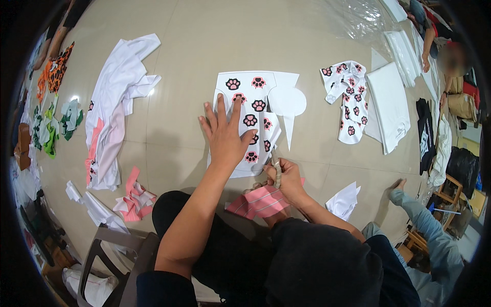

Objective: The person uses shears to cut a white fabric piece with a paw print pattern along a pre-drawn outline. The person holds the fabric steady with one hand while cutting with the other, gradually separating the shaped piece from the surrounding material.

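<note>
Floor [194,41]: pale tiles, your work surface; light gleams off them.
Long white cloth [115,77]: rumpled, off to your left, well apart from the work.
Paw-print cloth [260,115]: the piece in work; laid flat in front of you, lower right edge lifted and folded a little.
White piece [289,100]: plain, round lobe and long downward point, against the cloth's right side. Joined or only tucked under, can't tell.
Pink striped cloth [261,200]: bunched just below your right hand [286,179], near your knees.
Left hand [226,138]: fingers spread, palm down on the print, pinning it. Next move calls for that pressure kept, thumb clear of the cutting line.
Right hand: curled round the scissors' wrapped handle, at the cloth's lower right corner.
Scissors [277,174]: tan-bound grip; blades too small to read, bite unclear. Step in hand, by my judgement: trimming along the right edge. Calls for the lifted edge smoothed, then short, steady snips.
</note>
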`<state>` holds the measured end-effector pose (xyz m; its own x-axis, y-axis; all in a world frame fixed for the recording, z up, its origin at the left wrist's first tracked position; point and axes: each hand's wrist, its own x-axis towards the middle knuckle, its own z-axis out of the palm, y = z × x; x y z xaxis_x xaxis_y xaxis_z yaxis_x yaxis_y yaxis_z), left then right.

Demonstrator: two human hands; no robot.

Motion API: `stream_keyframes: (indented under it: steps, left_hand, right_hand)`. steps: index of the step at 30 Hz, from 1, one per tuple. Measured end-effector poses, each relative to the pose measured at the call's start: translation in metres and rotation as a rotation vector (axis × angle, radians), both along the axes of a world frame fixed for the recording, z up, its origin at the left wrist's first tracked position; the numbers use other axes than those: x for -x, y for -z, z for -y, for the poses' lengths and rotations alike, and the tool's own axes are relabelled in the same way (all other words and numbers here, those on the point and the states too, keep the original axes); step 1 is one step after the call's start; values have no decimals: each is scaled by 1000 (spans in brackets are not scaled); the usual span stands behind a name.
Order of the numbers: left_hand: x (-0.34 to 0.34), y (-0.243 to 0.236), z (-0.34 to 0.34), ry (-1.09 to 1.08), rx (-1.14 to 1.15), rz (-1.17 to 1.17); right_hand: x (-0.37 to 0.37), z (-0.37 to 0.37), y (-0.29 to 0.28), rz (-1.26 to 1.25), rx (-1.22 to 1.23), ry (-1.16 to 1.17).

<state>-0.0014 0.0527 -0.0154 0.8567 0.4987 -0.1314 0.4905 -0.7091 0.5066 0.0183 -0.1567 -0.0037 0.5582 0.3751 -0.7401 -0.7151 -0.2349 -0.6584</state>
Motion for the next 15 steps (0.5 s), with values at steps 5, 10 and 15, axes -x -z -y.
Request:
stream_keyframes:
  steps: [5,10,15]
  left_hand:
    - [0,-3,1,-9,-2,-17]
    - [1,-3,2,-19,-2,-21]
    - [1,-5,2,-21,-1,-41]
  right_hand:
    - [2,0,3,10,16,-7]
    - [3,-1,3,11,7,0]
    - [3,-3,1,15,14,3]
